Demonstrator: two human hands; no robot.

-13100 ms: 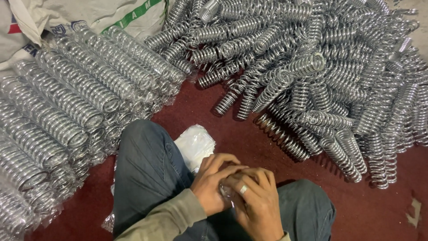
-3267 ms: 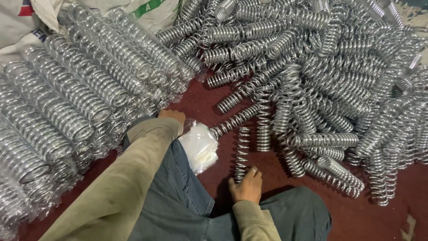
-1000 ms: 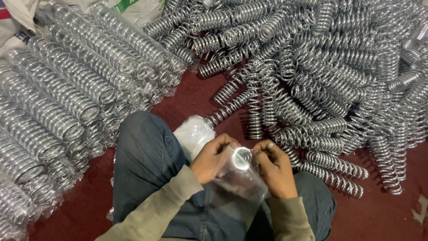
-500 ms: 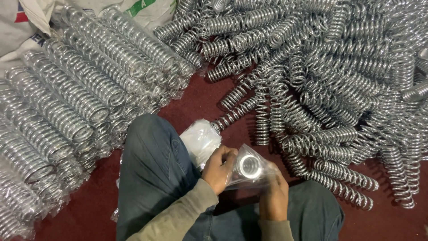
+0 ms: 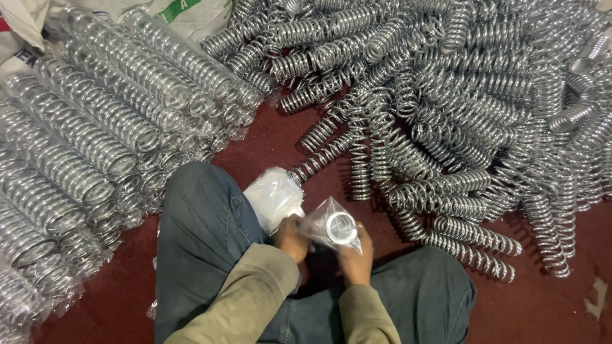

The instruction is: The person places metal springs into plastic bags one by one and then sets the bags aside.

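I sit on a dark red floor (image 5: 268, 140) in grey trousers. Both hands hold one shiny metal coil spring (image 5: 338, 227) end-on toward me, with a clear plastic sleeve around it. My left hand (image 5: 292, 241) grips the sleeve's left side and my right hand (image 5: 354, 258) grips below it on the right. A stack of clear plastic bags (image 5: 274, 196) lies on the floor by my left knee, just beyond my hands.
A big loose heap of bare coil springs (image 5: 446, 95) covers the floor ahead and right. Rows of springs wrapped in clear sleeves (image 5: 95, 140) lie stacked on the left. A white woven sack (image 5: 185, 11) sits at the far edge.
Earlier my left hand reached to the bag stack and my right to a spring on the floor. Both hands came together at my lap, and the sleeve now covers the spring.
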